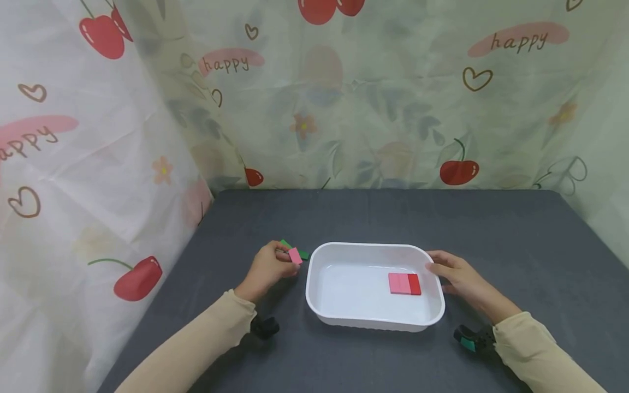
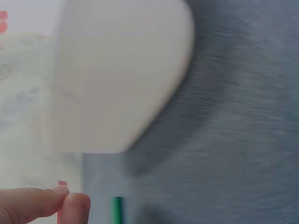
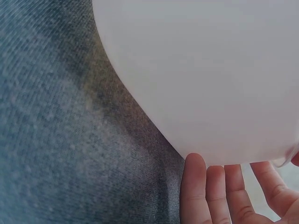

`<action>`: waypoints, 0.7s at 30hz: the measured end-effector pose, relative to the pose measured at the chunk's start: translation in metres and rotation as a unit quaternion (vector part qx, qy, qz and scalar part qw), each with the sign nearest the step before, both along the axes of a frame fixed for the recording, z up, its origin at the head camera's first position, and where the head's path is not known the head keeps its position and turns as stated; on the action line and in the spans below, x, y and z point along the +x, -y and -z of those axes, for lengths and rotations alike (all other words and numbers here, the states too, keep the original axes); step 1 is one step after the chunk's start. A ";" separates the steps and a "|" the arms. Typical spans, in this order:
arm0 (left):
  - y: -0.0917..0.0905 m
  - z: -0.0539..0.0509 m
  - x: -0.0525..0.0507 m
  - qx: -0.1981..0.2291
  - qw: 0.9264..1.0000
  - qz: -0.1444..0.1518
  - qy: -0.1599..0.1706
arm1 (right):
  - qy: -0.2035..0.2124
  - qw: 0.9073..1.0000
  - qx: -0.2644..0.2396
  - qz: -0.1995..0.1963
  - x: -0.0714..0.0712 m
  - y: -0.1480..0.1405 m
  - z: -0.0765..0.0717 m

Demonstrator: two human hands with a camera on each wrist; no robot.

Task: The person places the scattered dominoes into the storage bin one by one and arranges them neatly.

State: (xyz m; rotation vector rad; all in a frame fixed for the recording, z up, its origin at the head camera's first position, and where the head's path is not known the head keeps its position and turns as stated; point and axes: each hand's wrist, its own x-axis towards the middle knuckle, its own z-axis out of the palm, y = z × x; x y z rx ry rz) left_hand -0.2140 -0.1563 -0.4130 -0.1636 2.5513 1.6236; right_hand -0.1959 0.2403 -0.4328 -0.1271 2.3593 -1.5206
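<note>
Between thumb and fingers, my left hand (image 1: 267, 267) pinches a small flat pink piece (image 1: 295, 256), held up just left of the white plastic tray (image 1: 363, 323). A green strip (image 1: 304, 255) lies behind that hand, partly hidden by it; the left wrist view shows the green strip (image 2: 117, 210) below the pinched piece. My right hand (image 1: 464, 278) holds the tray's right end, thumb at the rim and fingers against the outer wall, as the right wrist view shows with the fingers (image 3: 194, 186). Inside the tray, toward its right, pink pieces (image 1: 399, 283) lie flush beside a red piece (image 1: 415, 284).
The tray stands on a dark grey table (image 1: 373, 360). Behind and to the left hangs a pale curtain (image 1: 354, 120) printed with cherries, hearts and words. A dark wrist device (image 1: 474, 337) sits by the right cuff, another (image 1: 265, 327) by the left.
</note>
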 end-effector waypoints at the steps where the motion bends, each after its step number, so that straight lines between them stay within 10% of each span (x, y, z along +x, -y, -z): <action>1: 0.000 -0.007 0.000 0.004 1.000 0.001 0.000 | 0.001 1.000 0.001 0.001 0.000 0.000 0.000; 10: -0.012 -0.046 0.005 0.029 0.999 0.022 -0.009 | -0.005 1.000 0.001 -0.005 0.000 0.000 0.002; 21: -0.059 -0.056 0.020 0.073 0.992 0.103 -0.011 | -0.006 1.000 -0.002 -0.004 0.000 0.000 0.002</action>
